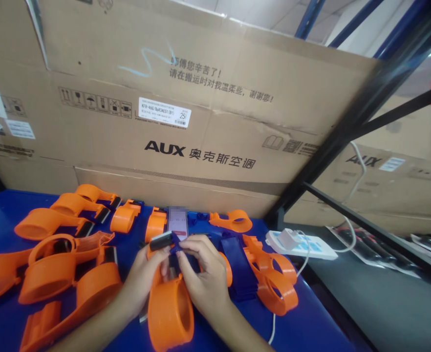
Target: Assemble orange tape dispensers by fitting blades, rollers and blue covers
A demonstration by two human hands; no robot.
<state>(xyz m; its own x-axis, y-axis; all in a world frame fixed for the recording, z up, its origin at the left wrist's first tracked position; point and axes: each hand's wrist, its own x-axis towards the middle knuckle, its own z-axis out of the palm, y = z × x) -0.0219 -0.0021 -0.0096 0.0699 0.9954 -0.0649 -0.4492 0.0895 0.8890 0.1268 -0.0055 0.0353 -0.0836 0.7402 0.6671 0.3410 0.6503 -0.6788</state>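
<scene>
My left hand (pixel 142 276) is closed around the head of an orange tape dispenser (pixel 169 315), whose round ring hangs toward me between my wrists. A dark strip with a pale edge (pixel 160 241) shows at the top of that head. My right hand (pixel 208 278) pinches a small blue plastic piece (pixel 175 243) against the same end; my left fingertips also lie close to it. Whether the piece is seated in the dispenser I cannot tell, since my fingers cover the joint.
Several orange tape dispensers (pixel 49 274) lie on the blue table (pixel 311 322) at left, and more orange dispensers (pixel 277 283) at right beside stacked blue pieces (pixel 239 266). Behind are a phone (pixel 179 220) and a large carton (pixel 208 127); a white power strip (pixel 303 244) sits at the right edge.
</scene>
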